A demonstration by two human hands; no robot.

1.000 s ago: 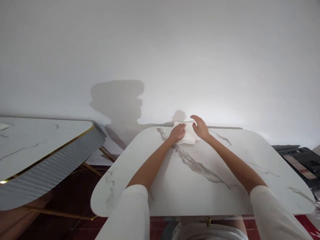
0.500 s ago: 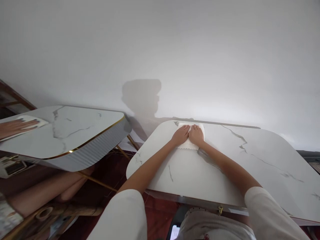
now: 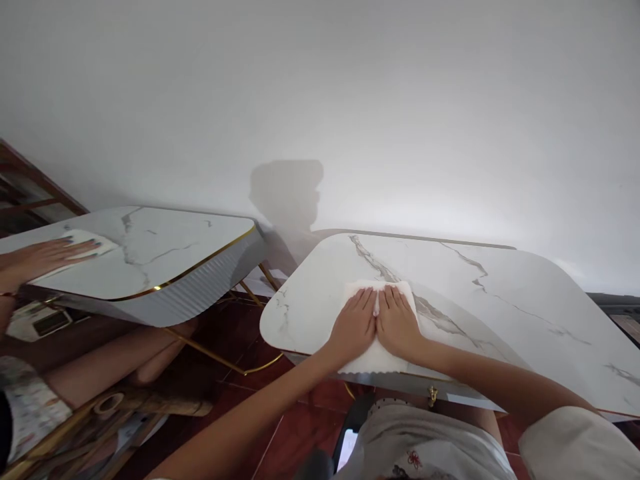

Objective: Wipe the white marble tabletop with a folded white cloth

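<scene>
A white cloth (image 3: 381, 361) with a scalloped edge lies spread on a white marble-patterned tabletop (image 3: 305, 293), its lower edge hanging slightly over the front rim. My left hand (image 3: 353, 327) lies flat on the cloth, fingers pointing away from me. Close beside it, my right hand (image 3: 399, 325) presses flat too, the thumbs almost touching. Neither hand is curled round the cloth; both rest on top of it. Just below the right forearm, a gold knob (image 3: 432, 396) shows on the table's front.
On the left stands a similar table (image 3: 170, 243) with gold trim, where another person's hand (image 3: 60, 255) rests on a white cloth (image 3: 107, 247). A pale wall (image 3: 400, 120) rises behind both tables. A lit phone screen (image 3: 347, 449) lies near my lap.
Both my hands and the cloth have slid from the back edge of the tabletop towards me, to its front edge. My view has shifted slightly.
</scene>
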